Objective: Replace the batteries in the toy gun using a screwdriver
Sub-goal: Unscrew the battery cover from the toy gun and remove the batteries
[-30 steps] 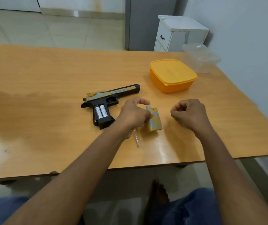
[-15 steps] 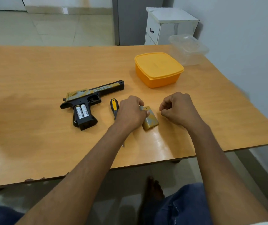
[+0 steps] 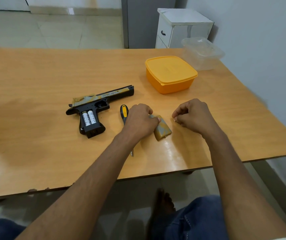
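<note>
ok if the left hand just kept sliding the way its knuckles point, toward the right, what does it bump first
Most likely the battery cover, which the left hand already touches with its fingertips. Beyond that lies the right hand, though the picture leaves depth uncertain.

- The toy gun point(image 3: 95, 108) is black with a gold-camouflage slide. It lies flat on its side left of centre, muzzle pointing right and far, grip toward the near edge.
- Its grip compartment is open, showing two white batteries point(image 3: 88, 117) side by side.
- The screwdriver point(image 3: 124, 112), black-and-yellow handled, lies just right of the gun, tip pointing near.
- The gold-camouflage battery cover point(image 3: 162, 128) lies further right.
</note>
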